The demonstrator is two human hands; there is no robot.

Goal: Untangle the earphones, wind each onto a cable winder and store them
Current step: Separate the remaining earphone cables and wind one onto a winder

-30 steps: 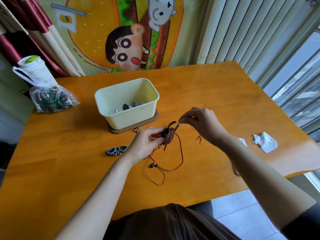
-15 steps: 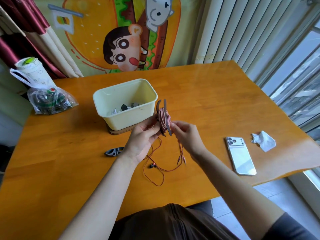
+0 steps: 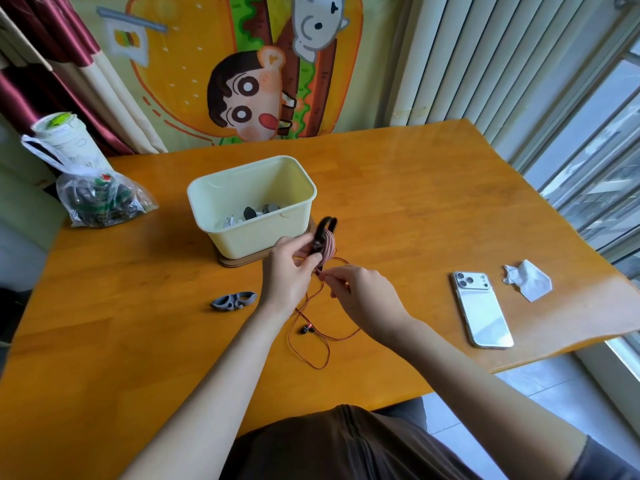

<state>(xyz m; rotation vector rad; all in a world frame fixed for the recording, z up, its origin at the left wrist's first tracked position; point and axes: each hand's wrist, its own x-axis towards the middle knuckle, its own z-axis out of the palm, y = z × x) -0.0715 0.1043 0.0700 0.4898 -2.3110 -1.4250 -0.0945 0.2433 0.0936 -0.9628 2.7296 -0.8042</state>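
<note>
Bright window daylight, glossy glare, wide-angle distortion

Your two forearms are bare along all that shows of them, down to the left grip (image 3: 287,275) and the right grip (image 3: 363,292) in the middle of the frame. At the lower right corner a dark grey sleeve (image 3: 602,459) covers your right upper arm, its hem lying across the arm. At the bottom centre you wear a dark brown garment (image 3: 329,445) of matte cloth, with a raised seam down its middle and soft folds beside it; whether it is a shirt or trousers cannot be told.
</note>
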